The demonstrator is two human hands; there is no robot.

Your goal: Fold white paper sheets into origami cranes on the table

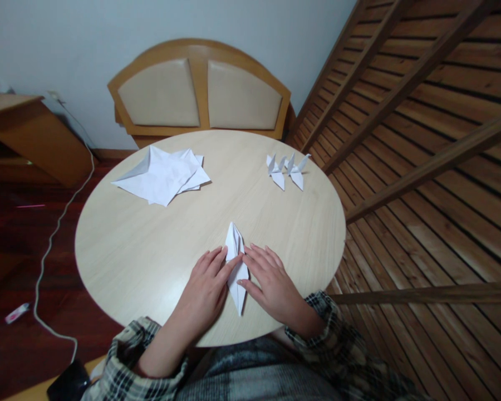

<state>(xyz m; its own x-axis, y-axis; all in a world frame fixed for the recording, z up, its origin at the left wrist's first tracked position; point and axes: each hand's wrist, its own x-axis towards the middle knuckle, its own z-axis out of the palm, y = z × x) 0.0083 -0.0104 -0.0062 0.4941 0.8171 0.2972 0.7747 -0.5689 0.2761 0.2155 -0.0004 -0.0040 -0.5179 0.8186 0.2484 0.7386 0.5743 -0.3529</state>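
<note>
At the table's six o'clock, left hand and right hand, fingers extended, seemingly crease the origami bird base; next calls for aligned edges.

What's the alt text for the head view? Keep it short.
A person's left hand and right hand touch a long, pointed piece of folded white paper on a pale, rounded table. Farther back are overlapping white sheets on the left and two folded paper birds on the right.
</note>
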